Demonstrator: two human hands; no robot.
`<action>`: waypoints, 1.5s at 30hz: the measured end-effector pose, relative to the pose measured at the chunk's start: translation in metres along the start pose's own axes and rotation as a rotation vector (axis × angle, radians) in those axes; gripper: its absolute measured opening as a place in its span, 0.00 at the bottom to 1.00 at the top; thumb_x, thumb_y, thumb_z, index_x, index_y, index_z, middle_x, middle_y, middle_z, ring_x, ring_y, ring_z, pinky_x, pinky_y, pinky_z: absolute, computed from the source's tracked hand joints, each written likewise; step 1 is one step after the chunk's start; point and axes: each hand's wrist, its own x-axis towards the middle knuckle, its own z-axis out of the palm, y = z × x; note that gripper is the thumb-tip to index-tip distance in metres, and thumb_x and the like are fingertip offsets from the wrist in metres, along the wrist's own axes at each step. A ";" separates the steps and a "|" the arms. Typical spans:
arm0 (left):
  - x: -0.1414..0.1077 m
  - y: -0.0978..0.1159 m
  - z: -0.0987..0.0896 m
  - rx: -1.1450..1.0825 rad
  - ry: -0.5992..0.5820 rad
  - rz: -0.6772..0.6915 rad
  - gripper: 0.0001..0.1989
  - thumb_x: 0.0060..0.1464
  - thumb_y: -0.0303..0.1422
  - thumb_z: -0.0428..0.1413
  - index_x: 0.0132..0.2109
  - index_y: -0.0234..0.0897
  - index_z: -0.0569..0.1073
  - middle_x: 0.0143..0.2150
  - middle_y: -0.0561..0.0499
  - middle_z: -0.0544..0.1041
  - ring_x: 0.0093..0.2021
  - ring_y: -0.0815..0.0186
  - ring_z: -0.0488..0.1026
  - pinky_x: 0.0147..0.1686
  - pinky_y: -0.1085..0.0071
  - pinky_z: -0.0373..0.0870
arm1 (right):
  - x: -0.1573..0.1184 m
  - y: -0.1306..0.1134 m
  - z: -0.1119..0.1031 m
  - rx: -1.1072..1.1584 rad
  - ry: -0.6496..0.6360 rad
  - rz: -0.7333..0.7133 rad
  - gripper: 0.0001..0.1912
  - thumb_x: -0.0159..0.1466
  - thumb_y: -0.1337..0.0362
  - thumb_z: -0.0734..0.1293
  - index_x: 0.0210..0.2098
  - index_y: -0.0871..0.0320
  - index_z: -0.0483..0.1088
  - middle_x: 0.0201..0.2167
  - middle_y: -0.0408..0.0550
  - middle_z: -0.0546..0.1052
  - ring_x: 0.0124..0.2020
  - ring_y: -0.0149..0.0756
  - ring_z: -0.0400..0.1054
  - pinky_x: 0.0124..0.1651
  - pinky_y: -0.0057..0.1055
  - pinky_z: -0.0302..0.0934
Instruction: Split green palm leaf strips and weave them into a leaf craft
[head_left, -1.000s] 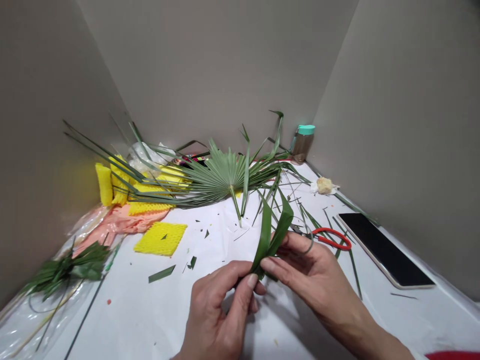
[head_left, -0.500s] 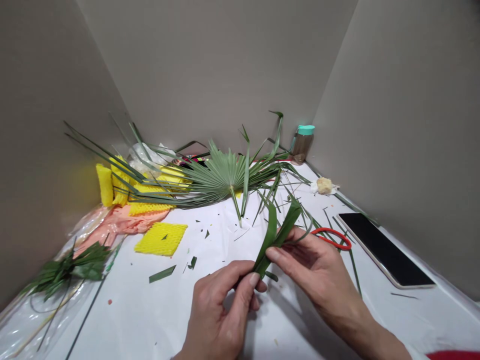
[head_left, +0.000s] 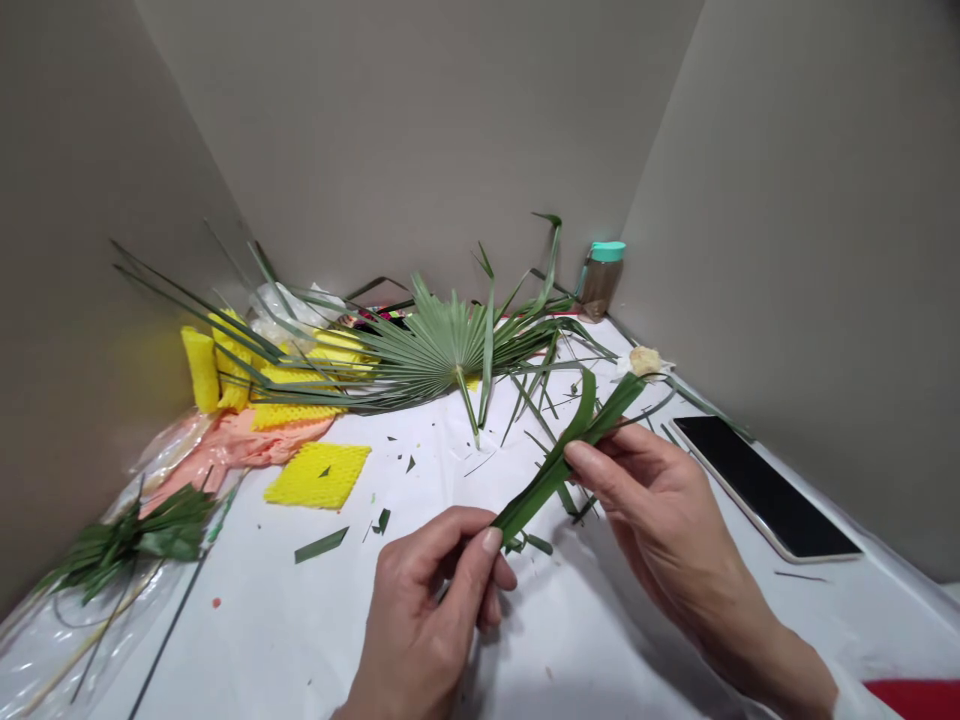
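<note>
Both hands hold a long green palm leaf strip [head_left: 534, 498] stretched on a slant above the table. My left hand [head_left: 442, 600] pinches its lower end between thumb and index finger. Farther up, my right hand [head_left: 660, 510] grips it with the thumb on top, and beyond that grip the strip parts into two broad blades. Small leaf scraps [head_left: 538, 544] lie beneath the strip. Behind it a large fan palm leaf [head_left: 450, 345] spreads out, its short stalk pointing toward me.
A phone [head_left: 765, 488] lies at the right. A bottle with a turquoise lid [head_left: 602, 280] stands in the back corner. Yellow foam netting [head_left: 319, 476], pink cloth [head_left: 232, 447] and a bundle of cut leaves [head_left: 139, 535] lie on the left. Grey walls enclose three sides.
My right hand has slid up and to the right along the strip, away from my left hand, so more of it shows between them. The red scissor handle is now hidden.
</note>
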 end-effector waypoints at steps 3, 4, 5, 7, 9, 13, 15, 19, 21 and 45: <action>0.004 0.003 -0.003 -0.100 -0.082 -0.096 0.12 0.59 0.40 0.60 0.33 0.35 0.77 0.23 0.53 0.77 0.19 0.74 0.68 0.22 0.77 0.66 | 0.003 -0.003 0.000 0.008 0.021 0.021 0.06 0.63 0.60 0.75 0.40 0.51 0.80 0.38 0.44 0.81 0.38 0.32 0.73 0.43 0.27 0.69; 0.006 0.003 -0.005 -0.131 -0.115 -0.127 0.13 0.58 0.40 0.60 0.32 0.34 0.77 0.23 0.52 0.77 0.18 0.74 0.68 0.22 0.77 0.66 | 0.004 -0.004 0.000 0.006 0.026 0.029 0.06 0.63 0.60 0.75 0.40 0.52 0.80 0.38 0.44 0.81 0.38 0.33 0.73 0.42 0.27 0.69; 0.007 0.004 -0.006 -0.163 -0.147 -0.159 0.14 0.58 0.40 0.61 0.31 0.34 0.76 0.23 0.52 0.77 0.18 0.74 0.68 0.22 0.77 0.66 | 0.004 -0.005 0.000 0.005 0.033 0.036 0.06 0.63 0.60 0.75 0.39 0.53 0.80 0.37 0.44 0.81 0.38 0.33 0.73 0.42 0.27 0.69; 0.011 0.005 -0.008 -0.220 -0.223 -0.227 0.15 0.57 0.39 0.62 0.29 0.33 0.76 0.23 0.51 0.77 0.19 0.74 0.68 0.23 0.77 0.66 | 0.007 -0.006 -0.001 0.012 0.038 0.053 0.06 0.62 0.61 0.75 0.39 0.53 0.80 0.37 0.44 0.81 0.38 0.34 0.73 0.42 0.28 0.70; 0.013 0.006 -0.009 -0.277 -0.294 -0.292 0.13 0.56 0.37 0.62 0.29 0.32 0.77 0.24 0.50 0.78 0.20 0.74 0.68 0.24 0.77 0.66 | 0.010 -0.008 -0.003 0.030 0.032 0.082 0.06 0.63 0.61 0.74 0.39 0.53 0.80 0.39 0.45 0.81 0.39 0.34 0.74 0.42 0.29 0.70; 0.015 0.008 -0.012 -0.358 -0.383 -0.361 0.10 0.56 0.34 0.62 0.31 0.31 0.79 0.24 0.48 0.78 0.22 0.73 0.70 0.27 0.77 0.66 | 0.016 -0.008 -0.007 0.062 -0.015 0.145 0.06 0.63 0.61 0.73 0.40 0.52 0.80 0.43 0.45 0.82 0.41 0.36 0.75 0.43 0.30 0.71; 0.016 0.010 -0.015 -0.374 -0.418 -0.374 0.09 0.55 0.34 0.62 0.32 0.31 0.80 0.24 0.48 0.79 0.23 0.72 0.71 0.28 0.76 0.66 | 0.018 -0.007 -0.008 0.077 -0.026 0.163 0.05 0.63 0.61 0.73 0.39 0.52 0.80 0.43 0.45 0.82 0.40 0.36 0.75 0.42 0.30 0.71; 0.020 0.011 -0.021 -0.387 -0.442 -0.398 0.09 0.53 0.35 0.63 0.31 0.32 0.80 0.23 0.49 0.77 0.21 0.71 0.70 0.25 0.75 0.64 | 0.018 -0.007 -0.009 0.093 -0.012 0.184 0.04 0.62 0.62 0.74 0.36 0.54 0.79 0.38 0.44 0.81 0.34 0.31 0.73 0.39 0.26 0.71; 0.022 0.011 -0.022 -0.392 -0.447 -0.391 0.10 0.52 0.36 0.63 0.31 0.32 0.79 0.24 0.49 0.77 0.22 0.70 0.70 0.25 0.75 0.64 | 0.018 -0.008 -0.009 0.095 -0.008 0.189 0.05 0.60 0.62 0.75 0.36 0.54 0.79 0.36 0.43 0.80 0.33 0.30 0.72 0.36 0.24 0.70; 0.006 0.007 -0.003 0.089 -0.093 0.051 0.04 0.58 0.32 0.58 0.40 0.38 0.75 0.29 0.55 0.75 0.25 0.70 0.75 0.28 0.76 0.72 | 0.006 -0.006 0.002 0.082 -0.114 0.166 0.06 0.64 0.61 0.73 0.40 0.56 0.78 0.37 0.45 0.80 0.35 0.31 0.75 0.37 0.25 0.73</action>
